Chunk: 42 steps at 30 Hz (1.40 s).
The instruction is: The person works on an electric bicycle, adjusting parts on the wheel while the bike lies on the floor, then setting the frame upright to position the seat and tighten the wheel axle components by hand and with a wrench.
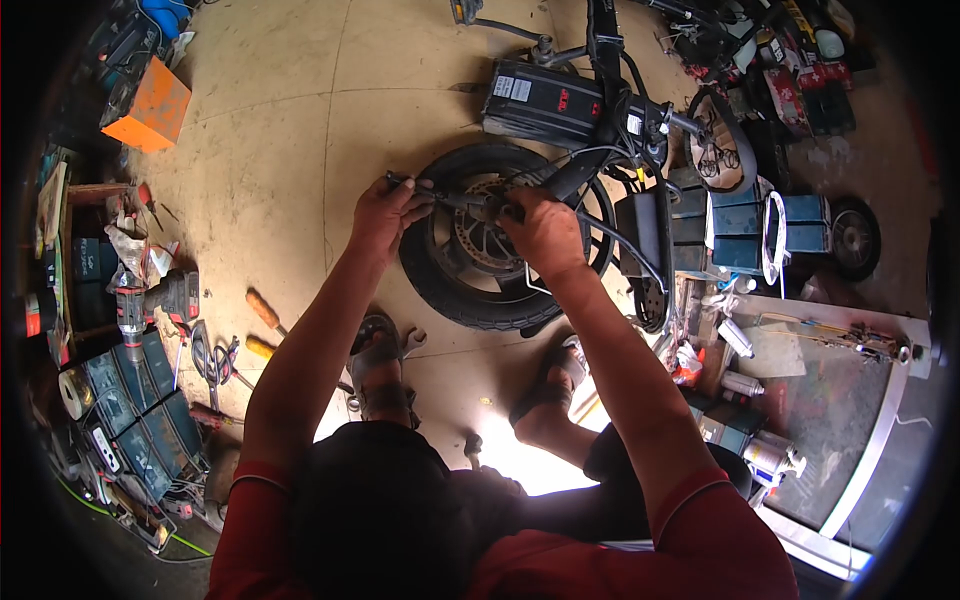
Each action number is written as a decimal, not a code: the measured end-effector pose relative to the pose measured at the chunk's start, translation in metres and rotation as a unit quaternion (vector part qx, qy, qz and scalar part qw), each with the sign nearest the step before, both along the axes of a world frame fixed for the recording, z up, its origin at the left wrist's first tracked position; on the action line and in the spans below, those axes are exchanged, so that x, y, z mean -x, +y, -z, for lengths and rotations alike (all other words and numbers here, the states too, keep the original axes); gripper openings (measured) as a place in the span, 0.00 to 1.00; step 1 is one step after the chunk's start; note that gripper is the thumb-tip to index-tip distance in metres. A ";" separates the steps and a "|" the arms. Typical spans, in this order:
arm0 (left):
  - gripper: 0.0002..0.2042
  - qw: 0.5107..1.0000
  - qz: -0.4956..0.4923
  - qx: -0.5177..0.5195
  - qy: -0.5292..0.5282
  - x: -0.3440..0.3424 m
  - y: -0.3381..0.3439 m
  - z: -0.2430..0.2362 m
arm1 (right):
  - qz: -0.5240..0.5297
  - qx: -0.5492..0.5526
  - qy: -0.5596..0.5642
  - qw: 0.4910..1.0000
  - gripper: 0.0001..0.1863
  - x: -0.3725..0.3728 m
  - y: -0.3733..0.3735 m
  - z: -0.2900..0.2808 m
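An electric bike or scooter lies with its black-tyred wheel (480, 318) in front of me, a slotted brake disc (470, 238) at its centre. My left hand (385, 218) is closed on the outer end of a dark bar-like part (455, 198), which reaches across the wheel toward the hub. At the hub end, my right hand (545, 235) has its fingers bent and pressed together. What lies under those fingers is hidden. A black cable (622, 245) curves away beside the right hand.
A black battery box (540, 103) sits on the frame beyond the wheel. Left of me lie screwdrivers (263, 310), a cordless drill (165, 300) and an orange box (150, 105). A wrench (414, 341) is by my left foot. Blue battery packs (740, 245) and spray cans (735, 338) stand at right.
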<state>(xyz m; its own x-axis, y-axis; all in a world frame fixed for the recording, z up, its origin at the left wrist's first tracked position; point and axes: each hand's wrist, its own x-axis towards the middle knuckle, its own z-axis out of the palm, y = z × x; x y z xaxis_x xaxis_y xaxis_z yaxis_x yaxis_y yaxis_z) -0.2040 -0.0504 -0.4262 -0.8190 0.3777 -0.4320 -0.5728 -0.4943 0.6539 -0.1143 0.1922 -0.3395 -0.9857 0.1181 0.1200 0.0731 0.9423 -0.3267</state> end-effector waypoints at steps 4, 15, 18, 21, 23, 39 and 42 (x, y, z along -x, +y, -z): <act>0.06 1.000 0.002 -0.004 0.004 0.001 -0.004 0.000 | -0.023 -0.019 -0.031 0.999 0.18 0.002 -0.003 -0.005; 0.06 1.000 0.002 -0.001 0.003 0.001 0.002 -0.003 | -0.017 -0.012 -0.011 1.000 0.20 -0.004 0.003 -0.001; 0.06 1.000 -0.002 -0.004 0.002 -0.001 -0.007 0.000 | 0.012 0.033 -0.073 0.997 0.22 -0.001 -0.007 -0.011; 0.05 1.000 0.000 0.001 0.003 -0.001 -0.006 -0.002 | 0.040 0.044 -0.096 0.994 0.21 -0.002 -0.006 -0.016; 0.05 1.000 0.000 0.000 0.001 0.000 -0.005 -0.002 | 0.045 0.030 -0.070 0.996 0.20 -0.003 -0.008 -0.013; 0.07 1.000 0.002 0.002 0.004 0.000 -0.003 0.000 | 0.014 0.018 -0.014 1.000 0.17 -0.009 -0.004 -0.005; 0.07 1.000 -0.004 0.000 -0.007 0.000 -0.005 0.002 | 0.028 0.053 -0.021 0.998 0.17 -0.007 -0.007 -0.003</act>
<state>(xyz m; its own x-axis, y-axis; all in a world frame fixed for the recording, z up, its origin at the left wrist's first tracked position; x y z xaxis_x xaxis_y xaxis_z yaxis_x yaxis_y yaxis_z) -0.2035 -0.0557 -0.4277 -0.8160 0.3707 -0.4435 -0.5777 -0.4983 0.6465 -0.1076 0.1849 -0.3364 -0.9811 0.1831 0.0620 0.1409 0.8969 -0.4193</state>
